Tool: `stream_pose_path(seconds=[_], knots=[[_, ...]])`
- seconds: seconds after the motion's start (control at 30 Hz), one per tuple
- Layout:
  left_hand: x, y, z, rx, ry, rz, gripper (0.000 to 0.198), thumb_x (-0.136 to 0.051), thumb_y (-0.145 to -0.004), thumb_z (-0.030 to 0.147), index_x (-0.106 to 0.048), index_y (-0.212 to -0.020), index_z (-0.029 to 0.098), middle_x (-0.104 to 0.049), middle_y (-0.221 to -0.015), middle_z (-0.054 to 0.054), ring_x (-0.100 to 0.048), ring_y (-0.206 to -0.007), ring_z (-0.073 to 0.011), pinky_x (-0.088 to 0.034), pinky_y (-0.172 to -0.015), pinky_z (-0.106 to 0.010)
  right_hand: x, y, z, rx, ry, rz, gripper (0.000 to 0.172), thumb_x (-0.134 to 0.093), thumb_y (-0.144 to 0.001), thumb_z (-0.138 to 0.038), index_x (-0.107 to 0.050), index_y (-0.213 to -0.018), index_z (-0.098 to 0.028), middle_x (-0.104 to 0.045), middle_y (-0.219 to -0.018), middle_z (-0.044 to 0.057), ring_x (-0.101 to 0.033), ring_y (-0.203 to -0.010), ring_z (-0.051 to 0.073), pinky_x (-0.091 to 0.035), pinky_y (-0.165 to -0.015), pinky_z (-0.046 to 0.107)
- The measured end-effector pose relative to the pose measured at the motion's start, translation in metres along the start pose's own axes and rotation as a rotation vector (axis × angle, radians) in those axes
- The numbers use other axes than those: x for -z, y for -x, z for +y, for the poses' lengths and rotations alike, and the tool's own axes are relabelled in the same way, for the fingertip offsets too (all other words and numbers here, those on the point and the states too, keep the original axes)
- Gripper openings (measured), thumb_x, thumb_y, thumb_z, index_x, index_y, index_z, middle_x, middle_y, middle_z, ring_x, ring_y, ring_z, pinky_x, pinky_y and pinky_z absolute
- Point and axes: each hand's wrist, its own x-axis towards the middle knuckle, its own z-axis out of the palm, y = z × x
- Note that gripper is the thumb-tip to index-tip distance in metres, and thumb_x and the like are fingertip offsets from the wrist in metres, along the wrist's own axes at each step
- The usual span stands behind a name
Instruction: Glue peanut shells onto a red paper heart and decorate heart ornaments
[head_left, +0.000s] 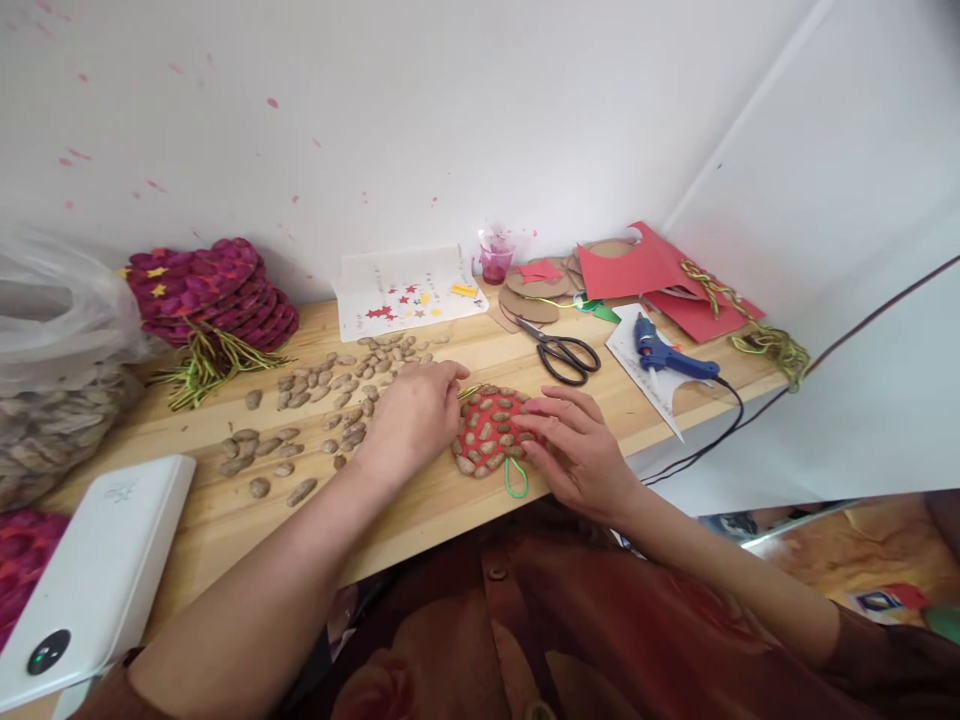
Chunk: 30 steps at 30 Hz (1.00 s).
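Observation:
A red disc (486, 432) covered with rows of peanuts lies near the table's front edge. A green cord loop (515, 478) sticks out from its near side, and yellow-green strands (472, 390) show at its far left edge. My left hand (412, 415) is curled against the disc's left edge, its fingertips mostly hidden. From the right, my right hand (581, 450) grips the disc's other edge, fingers bent over the peanuts and thumb at the near side. Loose peanuts (300, 385) are scattered left of my left hand.
Black-handled scissors (566, 355) and a blue glue gun (667, 357) lie behind my right hand. Red paper (630, 265) and cardboard discs (529, 300) sit at the back right. Stacked purple discs (214, 290), a peanut bag (60, 420) and a white power bank (105, 570) are left.

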Motion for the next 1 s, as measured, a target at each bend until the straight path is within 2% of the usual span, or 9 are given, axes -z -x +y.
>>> stream_pose_path(seconds=[0.1,0.23,0.73,0.83,1.0], knots=[[0.0,-0.004,-0.005,0.101,0.056,-0.107,0.028,-0.052,-0.093,0.021,-0.075,-0.11,0.019,-0.079,-0.103,-0.007,-0.071,-0.09,-0.0246,-0.053,-0.085,-0.036,0.0,0.001,-0.001,0.006,0.039,-0.049,0.03,-0.067,-0.093,-0.025,-0.072,-0.123,-0.021,-0.07,-0.123,0.012,-0.051,-0.132,0.033,-0.045,-0.114,0.054],[-0.001,-0.004,-0.005,0.124,0.059,-0.184,0.024,-0.057,-0.092,0.027,-0.076,-0.105,0.022,-0.079,-0.096,-0.005,-0.07,-0.081,-0.0226,-0.051,-0.079,-0.034,-0.002,0.003,-0.002,0.011,0.094,-0.097,0.035,-0.067,-0.094,-0.034,-0.072,-0.127,-0.022,-0.068,-0.13,0.012,-0.046,-0.138,0.036,-0.042,-0.114,0.055],[-0.001,-0.004,-0.006,0.141,0.077,-0.208,0.023,-0.056,-0.094,0.026,-0.074,-0.107,0.023,-0.079,-0.093,-0.004,-0.071,-0.083,-0.0228,-0.05,-0.078,-0.033,-0.004,0.001,-0.007,-0.032,0.157,-0.206,0.031,-0.064,-0.096,-0.04,-0.072,-0.122,-0.025,-0.067,-0.14,0.008,-0.036,-0.147,0.038,-0.033,-0.111,0.052],[-0.004,-0.003,-0.006,0.122,0.075,-0.203,0.023,-0.055,-0.094,0.023,-0.075,-0.107,0.021,-0.078,-0.093,-0.005,-0.071,-0.084,-0.023,-0.052,-0.083,-0.034,-0.005,0.001,-0.007,-0.035,0.154,-0.214,0.028,-0.064,-0.097,-0.04,-0.071,-0.12,-0.025,-0.066,-0.14,0.008,-0.036,-0.147,0.038,-0.034,-0.11,0.053],[-0.013,-0.003,-0.007,0.047,0.073,-0.113,0.026,-0.056,-0.094,0.019,-0.075,-0.112,0.017,-0.073,-0.103,-0.009,-0.069,-0.097,-0.0245,-0.053,-0.094,-0.037,-0.006,0.002,-0.004,-0.043,0.132,-0.215,0.031,-0.067,-0.095,-0.04,-0.07,-0.122,-0.025,-0.065,-0.139,0.009,-0.037,-0.147,0.038,-0.036,-0.112,0.055]])
